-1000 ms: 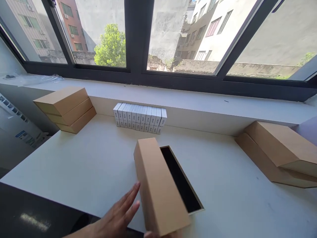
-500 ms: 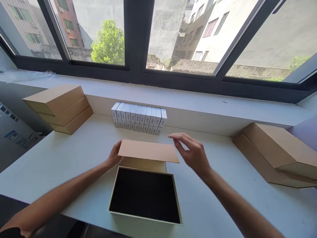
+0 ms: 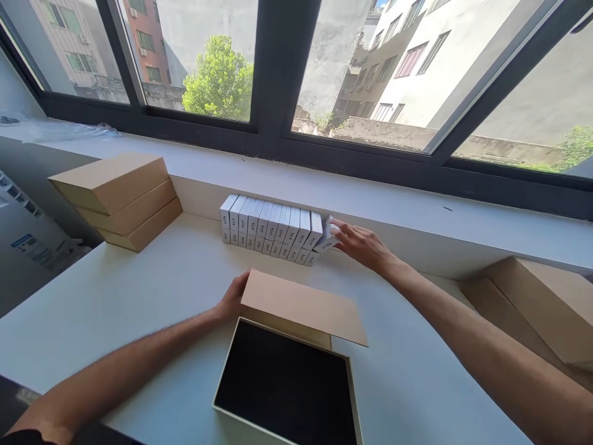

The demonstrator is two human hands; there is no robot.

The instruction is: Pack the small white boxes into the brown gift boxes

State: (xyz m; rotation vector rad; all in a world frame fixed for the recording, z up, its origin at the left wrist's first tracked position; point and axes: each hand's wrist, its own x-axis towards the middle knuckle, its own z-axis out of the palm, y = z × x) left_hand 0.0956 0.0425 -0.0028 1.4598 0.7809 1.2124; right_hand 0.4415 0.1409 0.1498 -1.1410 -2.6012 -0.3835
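Observation:
A brown cardboard box (image 3: pixel 354 395) with a black interior stands in front of me, its lid flap (image 3: pixel 303 308) raised at the far side. My left hand (image 3: pixel 233 300) is closed around the left end of that flap, its fingertips hidden behind the cardboard. Farther back, small white boxes (image 3: pixel 271 225) stand in a tight row, stacked two high, with dark print on their front ends. At the row's right end, my right hand (image 3: pixel 364 244) grips a small white box (image 3: pixel 327 238), which leans away from its neighbours.
Three brown boxes (image 3: pixel 125 201) are stacked at the back left of the white table (image 3: pixel 176 284). More brown boxes (image 3: pixel 546 303) lie at the right. Behind the row rises a white ledge (image 3: pixel 370 198) below the windows. Clear plastic (image 3: pixel 69 131) lies on the ledge's left end.
My right hand has reached forward from beside the flap to the row's right end and taken hold of a small white box. The left hand stays on the flap; the view has shifted.

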